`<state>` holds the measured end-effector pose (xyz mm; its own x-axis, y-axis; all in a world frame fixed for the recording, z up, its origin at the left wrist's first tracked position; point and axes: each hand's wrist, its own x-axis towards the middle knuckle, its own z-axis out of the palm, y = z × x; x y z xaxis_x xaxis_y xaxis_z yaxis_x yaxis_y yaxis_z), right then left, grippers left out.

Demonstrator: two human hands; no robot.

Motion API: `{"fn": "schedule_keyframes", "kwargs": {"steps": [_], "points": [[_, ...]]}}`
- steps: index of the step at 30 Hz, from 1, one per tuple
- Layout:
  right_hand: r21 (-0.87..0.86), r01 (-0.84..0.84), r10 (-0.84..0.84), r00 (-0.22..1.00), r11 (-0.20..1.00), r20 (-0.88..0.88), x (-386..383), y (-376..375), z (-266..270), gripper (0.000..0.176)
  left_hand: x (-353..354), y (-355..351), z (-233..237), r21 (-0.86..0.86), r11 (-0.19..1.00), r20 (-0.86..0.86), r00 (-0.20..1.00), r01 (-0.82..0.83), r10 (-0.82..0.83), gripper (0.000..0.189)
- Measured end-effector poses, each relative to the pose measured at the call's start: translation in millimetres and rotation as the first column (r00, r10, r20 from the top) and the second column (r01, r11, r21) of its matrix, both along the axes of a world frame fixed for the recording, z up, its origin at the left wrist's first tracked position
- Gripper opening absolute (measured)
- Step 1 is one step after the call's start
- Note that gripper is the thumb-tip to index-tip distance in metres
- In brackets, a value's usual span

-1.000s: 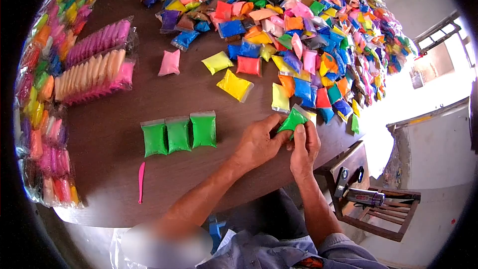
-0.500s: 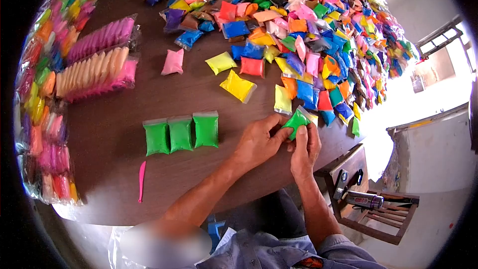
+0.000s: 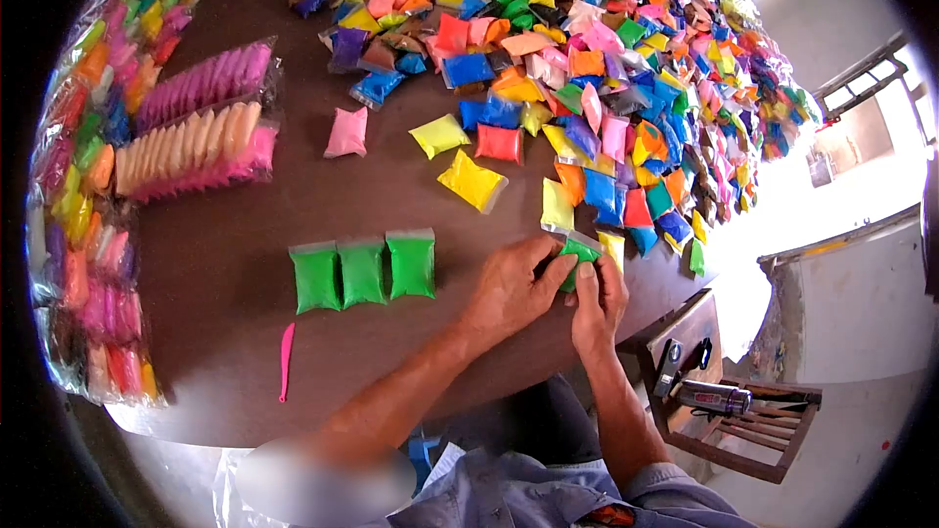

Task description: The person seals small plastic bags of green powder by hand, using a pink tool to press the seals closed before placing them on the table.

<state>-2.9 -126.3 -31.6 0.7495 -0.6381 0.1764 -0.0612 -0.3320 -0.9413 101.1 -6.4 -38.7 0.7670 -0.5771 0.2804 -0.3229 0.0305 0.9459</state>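
Between my two hands is a small green packet (image 3: pixel 581 249) in clear plastic, near the table's right front edge. My left hand (image 3: pixel 518 284) pinches its left side with thumb and fingers. The thumb of my right hand (image 3: pixel 599 298) presses on its lower right, the fingers curled behind it. Part of the packet is hidden by the fingers. To the left, three green packets (image 3: pixel 363 272) lie side by side in a row. Below them rests a pink plastic knife (image 3: pixel 286 362). A pale yellow packet (image 3: pixel 558 205) lies just beyond my hands.
A large heap of packets in many colours (image 3: pixel 587 59) covers the table's (image 3: pixel 225 274) back and right. Bundled purple packets (image 3: pixel 205 83) and peach packets (image 3: pixel 186 149) lie at left, beside a long row of bagged packets (image 3: pixel 88 225). A wooden stool (image 3: pixel 724 430) holding a metal flask (image 3: pixel 714 397) stands at right.
The green packet in my hands has tilted and dropped slightly, with more of it now behind my fingers. The whole view has shifted a little; the packets on the table lie as before.
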Motion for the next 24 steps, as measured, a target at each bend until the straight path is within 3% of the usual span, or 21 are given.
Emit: {"fn": "schedule_keyframes", "kwargs": {"steps": [3,8,13,15,19,24], "points": [[0.093,0.085,-0.088,0.996,0.992,0.024,1.6,3.0,-1.2,0.022,-1.0,-1.9,-0.9,-0.031,0.999,0.048,0.998,-0.03,0.031,0.023],[0.003,0.029,-0.03,1.0,1.0,0.01,-0.9,-2.1,-4.7,0.021,-7.2,-1.0,11.4,-0.063,0.998,-0.144,0.989,-0.029,0.02,0.02],[-0.039,-0.029,0.028,1.0,0.999,-0.013,-3.6,-7.1,-11.7,0.022,-2.7,0.5,1.6,-0.021,0.999,-0.137,0.99,-0.024,0.021,0.019],[0.061,0.031,-0.034,0.999,0.998,0.036,-1.1,-3.9,-10.1,0.025,-3.1,-0.7,-1.6,-0.037,0.999,-0.14,0.99,-0.024,0.018,0.019],[0.042,0.014,-0.015,1.0,0.999,0.027,-2.8,-6.9,-12.3,0.027,-4.0,-0.5,0.8,-0.051,0.999,-0.16,0.987,-0.012,0.004,0.018],[0.009,0.001,-0.002,0.999,1.0,0.047,-3.7,-7.2,-16.3,0.016,-5.3,0.7,10.3,-0.03,1.0,-0.191,0.982,-0.001,-0.004,0.018]]}}
